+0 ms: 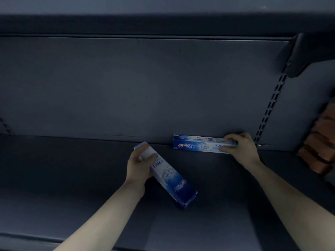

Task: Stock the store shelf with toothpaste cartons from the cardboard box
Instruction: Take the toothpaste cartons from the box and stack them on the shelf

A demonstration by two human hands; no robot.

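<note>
Two cartons in my grips: right hand seats one carton on the shelf; left hand's tilted carton could knock it askew.

The right hand gripped one toothpaste carton at its right end, lying lengthwise against the back panel of the dark shelf. The left hand held a second carton, turned diagonally above the shelf.
</note>
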